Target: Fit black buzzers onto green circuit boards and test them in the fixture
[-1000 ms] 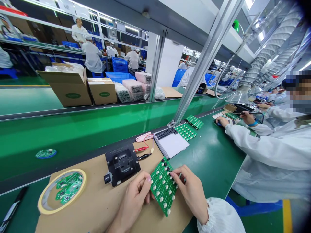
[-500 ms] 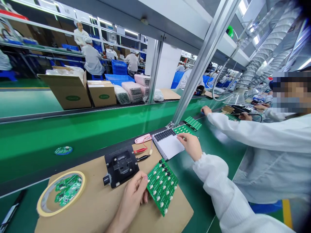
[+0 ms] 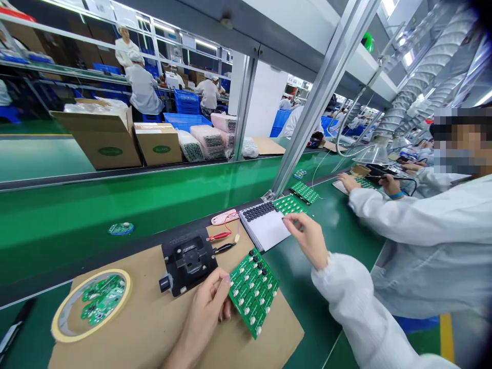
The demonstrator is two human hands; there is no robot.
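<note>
The panel [image 3: 253, 293] is a green circuit board carrying rows of white and black round parts. It lies over the cardboard sheet [image 3: 161, 328], with its left edge against the left hand [image 3: 207, 313]. Whether it rests flat or is slightly raised cannot be determined.

Handling: the panel is judged light and stiff, but the mounted parts may be fragile. Take hold by the bare outer edges only, keeping fingers off the parts.

The left hand is partly closed, with its fingertips against the panel's edge. The right hand [image 3: 307, 238] is held over the bench, thumb and forefinger nearly closed, just beside the white pad [image 3: 267, 230]. Any small item between them would be hidden.

The pad carries rows of black round pieces [image 3: 261, 210]. Two further panels [image 3: 290, 205] lie beyond it. Left of the panel stand a black fixture [image 3: 188, 261] and a tape ring [image 3: 90, 305] around loose boards. A co-worker's hand [image 3: 349, 182] works farther along the bench; what it touches is too small to make out.
</note>
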